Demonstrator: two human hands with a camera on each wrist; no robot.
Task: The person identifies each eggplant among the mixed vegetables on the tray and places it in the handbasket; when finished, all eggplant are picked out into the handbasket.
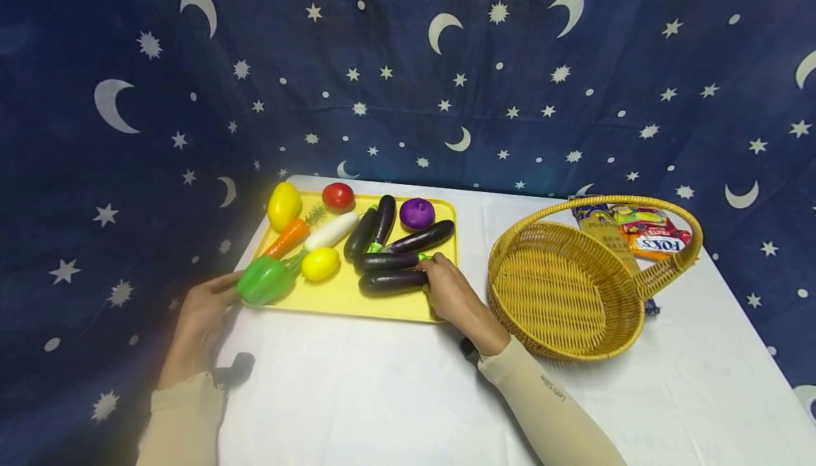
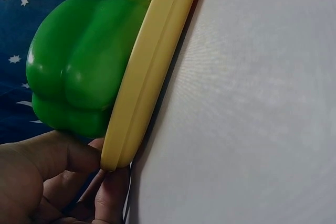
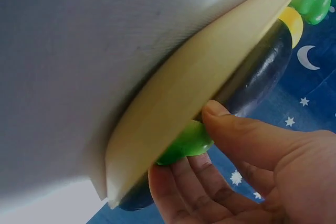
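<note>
A yellow tray lies on the table with toy vegetables on it. My left hand grips its near left corner, beside a green bell pepper; in the left wrist view, fingers show on both sides of the rim. At the tray's near right part, my right hand holds the stem end of the nearest eggplant. The right wrist view shows the thumb and fingers around its green cap. Several other eggplants lie just behind, stems pointing different ways.
Also on the tray are a lemon, a white radish, a carrot, a yellow mango-like fruit, a tomato and a purple onion. A wicker basket with a tall handle stands right, snack packets behind it.
</note>
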